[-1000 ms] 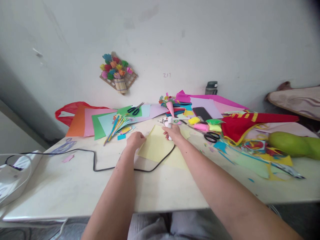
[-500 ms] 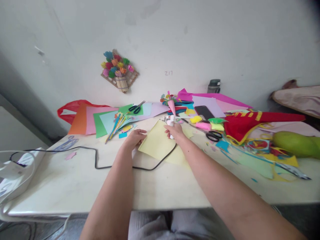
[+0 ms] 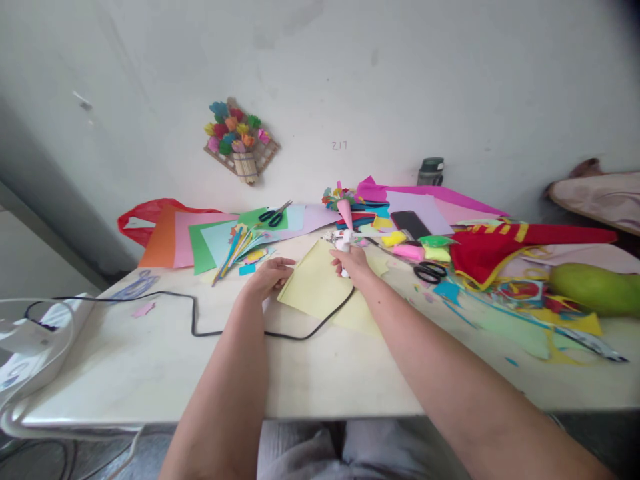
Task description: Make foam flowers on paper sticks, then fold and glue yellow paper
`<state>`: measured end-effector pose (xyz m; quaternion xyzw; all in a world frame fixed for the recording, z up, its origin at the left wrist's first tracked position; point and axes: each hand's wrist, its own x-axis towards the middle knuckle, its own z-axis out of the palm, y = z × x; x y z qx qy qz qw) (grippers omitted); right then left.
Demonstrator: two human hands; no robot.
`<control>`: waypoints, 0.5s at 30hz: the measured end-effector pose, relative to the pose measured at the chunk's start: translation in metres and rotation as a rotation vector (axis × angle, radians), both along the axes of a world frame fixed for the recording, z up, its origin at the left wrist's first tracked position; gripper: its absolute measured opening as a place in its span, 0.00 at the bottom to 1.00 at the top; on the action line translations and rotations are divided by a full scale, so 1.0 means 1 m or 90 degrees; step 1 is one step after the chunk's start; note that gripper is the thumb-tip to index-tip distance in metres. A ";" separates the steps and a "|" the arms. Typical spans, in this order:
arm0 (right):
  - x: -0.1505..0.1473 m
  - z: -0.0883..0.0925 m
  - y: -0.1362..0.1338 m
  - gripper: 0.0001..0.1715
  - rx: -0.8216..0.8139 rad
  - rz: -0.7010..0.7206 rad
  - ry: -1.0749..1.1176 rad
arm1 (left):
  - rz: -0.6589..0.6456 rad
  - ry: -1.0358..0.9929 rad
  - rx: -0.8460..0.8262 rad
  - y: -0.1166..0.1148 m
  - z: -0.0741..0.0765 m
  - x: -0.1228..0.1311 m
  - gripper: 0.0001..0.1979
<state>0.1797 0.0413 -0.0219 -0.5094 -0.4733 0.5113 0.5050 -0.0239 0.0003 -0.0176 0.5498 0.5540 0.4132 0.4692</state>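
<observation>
My right hand (image 3: 354, 262) is wrapped round a white hot glue gun (image 3: 345, 241), its nozzle facing left above the far edge of a pale yellow sheet of paper (image 3: 317, 283). A black cord (image 3: 325, 320) runs from the gun's handle across the table. At the sheet's left edge is my left hand (image 3: 273, 275), fingers loosely bent and apart, with the tips close to the paper. Whether they touch it I cannot tell. A second pale yellow sheet (image 3: 357, 325) shows beneath, partly hidden by my right forearm.
Coloured paper sheets (image 3: 183, 243), scissors (image 3: 274, 215) and paper strips (image 3: 235, 250) lie at the back left. Right of the gun are clay packs (image 3: 409, 252), a phone (image 3: 409, 225), more scissors (image 3: 430, 271) and a green fruit (image 3: 590, 288). A power strip (image 3: 55, 347) stands at far left.
The camera view has shifted very slightly. Both hands, the glue gun and the yellow paper hold nearly the same places.
</observation>
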 end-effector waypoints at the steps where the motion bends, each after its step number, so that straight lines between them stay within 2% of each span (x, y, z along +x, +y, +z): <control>1: 0.000 0.000 0.000 0.07 -0.001 0.000 0.001 | 0.000 0.003 0.000 0.000 0.000 0.000 0.18; 15: 0.000 0.001 -0.001 0.07 -0.004 0.001 -0.005 | 0.002 0.030 -0.024 0.003 -0.001 0.001 0.19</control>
